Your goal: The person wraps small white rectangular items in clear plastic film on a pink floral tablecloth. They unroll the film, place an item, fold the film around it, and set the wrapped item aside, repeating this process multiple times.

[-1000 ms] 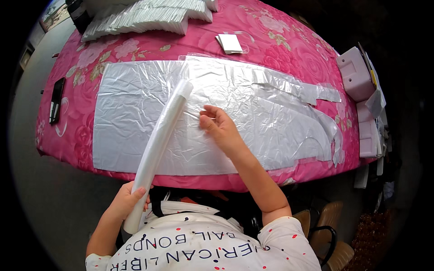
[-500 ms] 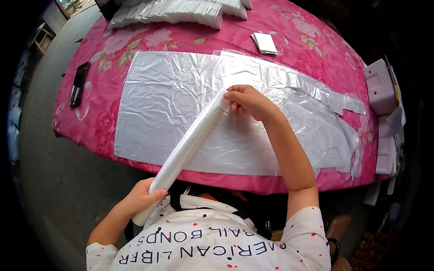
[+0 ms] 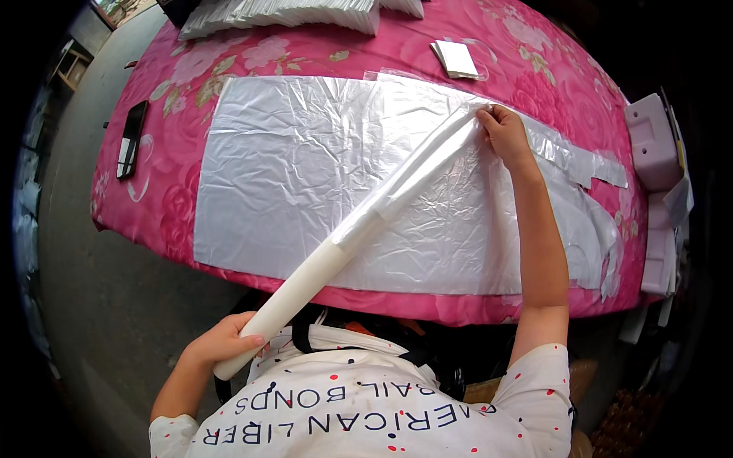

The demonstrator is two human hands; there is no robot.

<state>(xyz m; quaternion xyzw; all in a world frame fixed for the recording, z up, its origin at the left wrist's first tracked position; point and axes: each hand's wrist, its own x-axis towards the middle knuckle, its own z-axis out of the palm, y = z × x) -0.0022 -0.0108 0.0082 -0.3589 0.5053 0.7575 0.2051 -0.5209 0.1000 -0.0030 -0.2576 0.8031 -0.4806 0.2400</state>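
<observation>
A long white roll [image 3: 296,291] slants up from my lap over the table's near edge. My left hand [image 3: 223,340] is wrapped round its lower end. A thin, shiny clear plastic sleeve [image 3: 420,179] covers only the roll's upper part and stretches beyond it, crumpled and narrow. At the sleeve's far end, my right hand [image 3: 504,136] pinches the gathered plastic between thumb and fingers. Beneath lie wide, wrinkled silvery-white plastic sheets [image 3: 279,179], flat on the table and overlapping near the middle.
The table wears a pink floral cloth [image 3: 179,217]. At its left lies a black phone [image 3: 132,141]. A large stack of folded white pieces [image 3: 282,18] stands at the far edge, with a small pile of white cards [image 3: 458,59] to its right. Pale pink containers [image 3: 651,145] stand at right.
My right hand has moved up and right, drawing the plastic sleeve along the roll and baring its lower part. My left hand still grips the lower end.
</observation>
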